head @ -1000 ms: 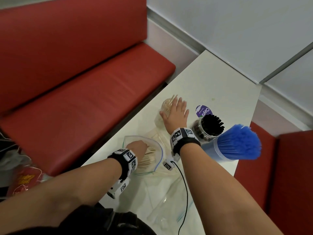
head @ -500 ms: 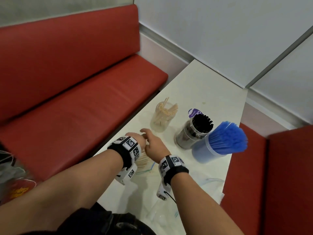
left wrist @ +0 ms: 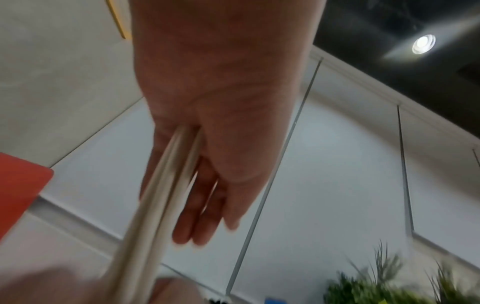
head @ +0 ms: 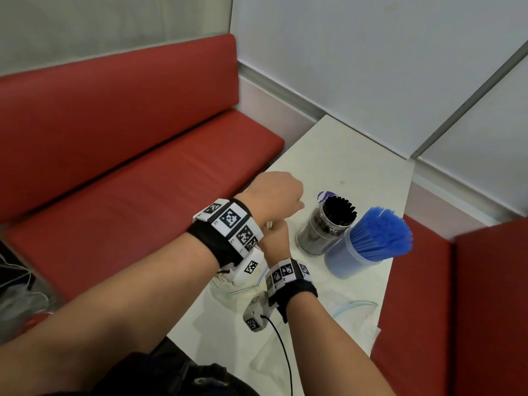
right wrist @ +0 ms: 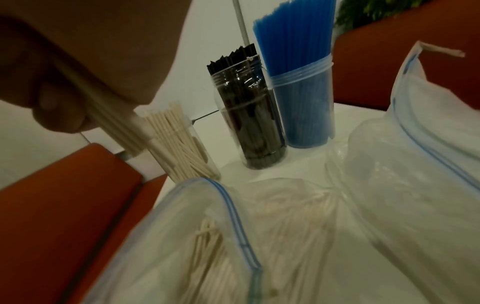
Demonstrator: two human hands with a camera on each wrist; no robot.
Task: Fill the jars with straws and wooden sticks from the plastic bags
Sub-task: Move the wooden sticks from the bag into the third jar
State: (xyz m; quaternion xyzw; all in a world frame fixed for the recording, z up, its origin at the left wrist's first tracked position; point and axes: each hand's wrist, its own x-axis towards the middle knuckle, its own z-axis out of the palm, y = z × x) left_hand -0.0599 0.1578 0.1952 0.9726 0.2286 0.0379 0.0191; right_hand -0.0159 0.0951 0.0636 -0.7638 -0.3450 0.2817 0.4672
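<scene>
Sticks [left wrist: 166, 185], pale wooden bundle, gripped in left hand [head: 274, 195] frame centre; right hand [head: 275, 238] beneath, grip unclear. Black-straw jar [head: 323, 227], blue-straw jar [head: 357, 252] right on counter [head: 343, 161].

Three jars [right wrist: 182, 144] [right wrist: 249, 115] [right wrist: 303, 102] (one sticks, two straws); two plastic bags [right wrist: 233, 236] [right wrist: 415, 164]; two hands [head: 274, 195] [head: 275, 238].
</scene>
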